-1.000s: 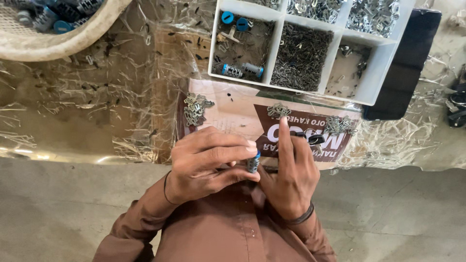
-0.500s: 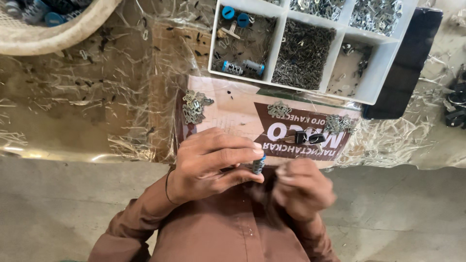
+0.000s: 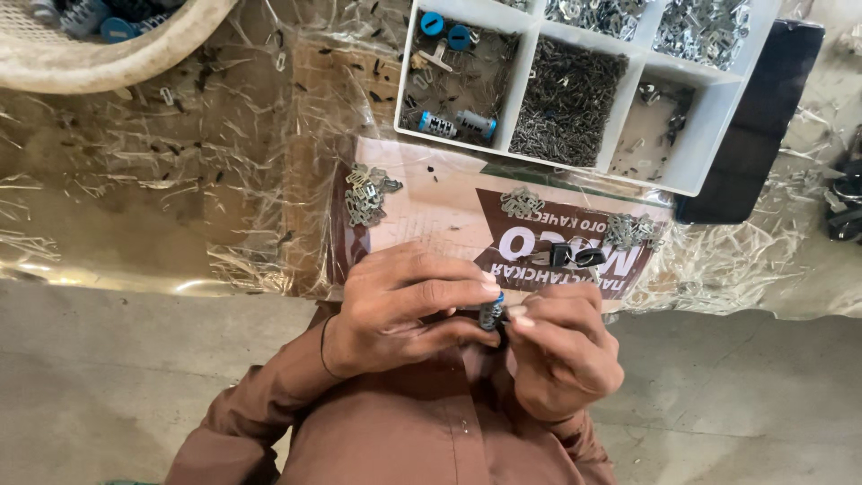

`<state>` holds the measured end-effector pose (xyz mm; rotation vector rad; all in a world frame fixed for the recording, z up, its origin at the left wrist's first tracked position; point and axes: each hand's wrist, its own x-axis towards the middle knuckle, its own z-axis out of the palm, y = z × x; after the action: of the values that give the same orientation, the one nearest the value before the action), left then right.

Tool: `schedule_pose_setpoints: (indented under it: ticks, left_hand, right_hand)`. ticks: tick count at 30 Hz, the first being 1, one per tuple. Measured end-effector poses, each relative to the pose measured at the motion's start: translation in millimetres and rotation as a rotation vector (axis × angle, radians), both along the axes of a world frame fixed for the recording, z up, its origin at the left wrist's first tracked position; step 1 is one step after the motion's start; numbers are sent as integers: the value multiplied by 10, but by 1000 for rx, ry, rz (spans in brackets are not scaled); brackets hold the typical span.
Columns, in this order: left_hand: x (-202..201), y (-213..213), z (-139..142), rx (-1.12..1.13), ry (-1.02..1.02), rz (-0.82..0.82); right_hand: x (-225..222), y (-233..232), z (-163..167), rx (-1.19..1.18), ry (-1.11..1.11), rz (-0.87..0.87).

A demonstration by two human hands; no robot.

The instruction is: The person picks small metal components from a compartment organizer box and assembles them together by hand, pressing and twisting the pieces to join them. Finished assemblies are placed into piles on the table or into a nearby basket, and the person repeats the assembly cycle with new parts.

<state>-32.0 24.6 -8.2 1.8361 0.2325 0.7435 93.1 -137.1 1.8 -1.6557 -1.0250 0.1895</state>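
My left hand (image 3: pixel 404 310) pinches a small metal cylinder with a blue end (image 3: pixel 491 312) between thumb and fingers, close to my chest. My right hand (image 3: pixel 561 355) is curled against the same cylinder from the right, fingertips at its lower end. Both hands hover just in front of a printed cardboard sheet (image 3: pixel 422 202) under clear plastic. Three small piles of flat metal pieces lie on that sheet: one at the left (image 3: pixel 364 193), one in the middle (image 3: pixel 522 203), one at the right (image 3: pixel 628 232). A small black part (image 3: pixel 575 258) lies beside my right hand.
A white compartment tray (image 3: pixel 687 162) at the back holds blue-capped cylinders (image 3: pixel 458 121), tiny dark pins (image 3: pixel 566 103) and shiny metal bits. A woven basket (image 3: pixel 108 58) with blue parts sits back left. A dark flat object (image 3: pixel 763 117) lies under the tray's right side. Crinkled plastic covers the table.
My right hand has closed in tighter on the cylinder's lower end. The left hand keeps its hold in much the same place.
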Motion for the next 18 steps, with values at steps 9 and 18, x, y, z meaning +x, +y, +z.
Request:
schedule_pose_setpoints:
  ticks: [9, 18]
  left_hand:
    - [-29, 69, -14, 94, 23, -23]
    - [-8, 5, -87, 104, -15, -113]
  right_hand:
    - [-53, 104, 10, -68, -335, -79]
    - [74, -332, -129, -132, 683, 35]
